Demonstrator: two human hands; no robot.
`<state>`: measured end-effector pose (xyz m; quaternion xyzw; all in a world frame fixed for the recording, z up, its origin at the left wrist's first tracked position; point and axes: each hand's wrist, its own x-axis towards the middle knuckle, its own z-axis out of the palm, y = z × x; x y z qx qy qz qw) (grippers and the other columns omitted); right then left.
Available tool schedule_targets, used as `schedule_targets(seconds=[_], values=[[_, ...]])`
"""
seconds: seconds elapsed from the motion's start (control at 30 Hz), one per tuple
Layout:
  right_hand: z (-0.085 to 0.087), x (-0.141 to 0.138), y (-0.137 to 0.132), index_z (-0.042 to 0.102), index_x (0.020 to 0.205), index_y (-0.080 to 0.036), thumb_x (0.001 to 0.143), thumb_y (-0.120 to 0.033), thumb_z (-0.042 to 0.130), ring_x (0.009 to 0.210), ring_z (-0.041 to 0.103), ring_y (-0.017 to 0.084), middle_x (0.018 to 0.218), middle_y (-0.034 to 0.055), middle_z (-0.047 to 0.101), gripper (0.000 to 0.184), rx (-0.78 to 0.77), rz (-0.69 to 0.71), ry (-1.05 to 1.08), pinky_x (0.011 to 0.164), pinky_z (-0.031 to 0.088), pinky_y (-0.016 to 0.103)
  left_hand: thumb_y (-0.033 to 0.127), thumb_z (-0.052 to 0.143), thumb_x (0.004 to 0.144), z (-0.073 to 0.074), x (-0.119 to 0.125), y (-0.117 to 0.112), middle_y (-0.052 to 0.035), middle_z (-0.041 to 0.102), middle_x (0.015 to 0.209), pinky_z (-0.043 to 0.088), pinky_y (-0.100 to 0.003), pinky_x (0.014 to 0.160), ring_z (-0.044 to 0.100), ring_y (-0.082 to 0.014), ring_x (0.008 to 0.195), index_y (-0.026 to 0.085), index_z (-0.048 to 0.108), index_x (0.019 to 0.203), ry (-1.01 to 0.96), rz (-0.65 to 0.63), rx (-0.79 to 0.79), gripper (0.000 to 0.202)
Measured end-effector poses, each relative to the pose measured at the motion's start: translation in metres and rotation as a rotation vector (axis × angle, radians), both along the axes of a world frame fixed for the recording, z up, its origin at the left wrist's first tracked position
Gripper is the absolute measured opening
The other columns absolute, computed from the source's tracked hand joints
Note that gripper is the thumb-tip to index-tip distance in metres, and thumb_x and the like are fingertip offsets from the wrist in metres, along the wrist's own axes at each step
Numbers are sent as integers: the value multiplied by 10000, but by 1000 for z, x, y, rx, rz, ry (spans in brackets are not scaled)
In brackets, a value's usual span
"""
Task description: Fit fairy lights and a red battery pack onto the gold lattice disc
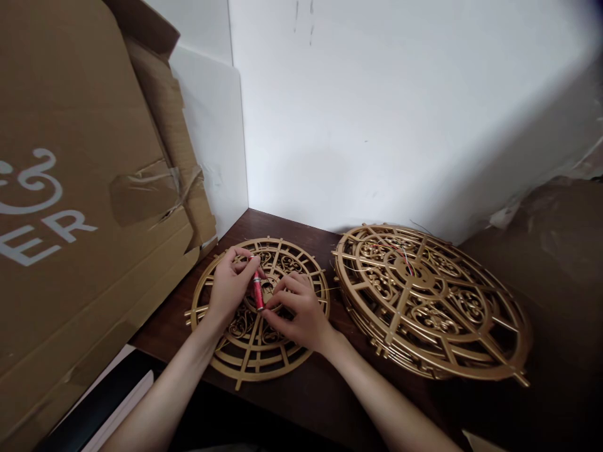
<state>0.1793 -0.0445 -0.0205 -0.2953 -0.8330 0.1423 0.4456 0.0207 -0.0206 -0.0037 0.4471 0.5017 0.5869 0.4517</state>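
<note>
Between my two hands is a slim red battery (257, 292), with a silvery band near its upper part that may be the joint with a second one. Thumb and fingers of my left hand (233, 279) pinch its upper end. At the lower end, my right hand (299, 311) holds it between thumb and forefinger, its other fingers curled. Thin wires run near the fingertips, but their ends are too small to make out. Beneath both hands lies a round gold openwork frame (249, 364) with scroll patterns and short spokes past its rim.
A stack of similar gold frames (391, 326) stands on the right, with thin coloured wires (407, 260) at its centre. The dark wooden table (160, 326) meets a white wall (339, 125). On the left leans a large cardboard box (85, 282); a black object (103, 395) lies below it.
</note>
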Motion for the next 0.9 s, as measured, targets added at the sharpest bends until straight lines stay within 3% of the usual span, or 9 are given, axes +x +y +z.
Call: schedule_targets(seconds=[0.9], values=[[-5, 0, 3, 611, 750, -204, 886, -320, 603, 828, 540, 163, 800, 15, 651, 179, 85, 21, -169, 775, 377, 326, 338, 676, 730, -5, -3, -2, 50, 614, 513, 388, -184, 396, 527, -118, 383, 228, 435, 834, 79, 9, -4, 284]])
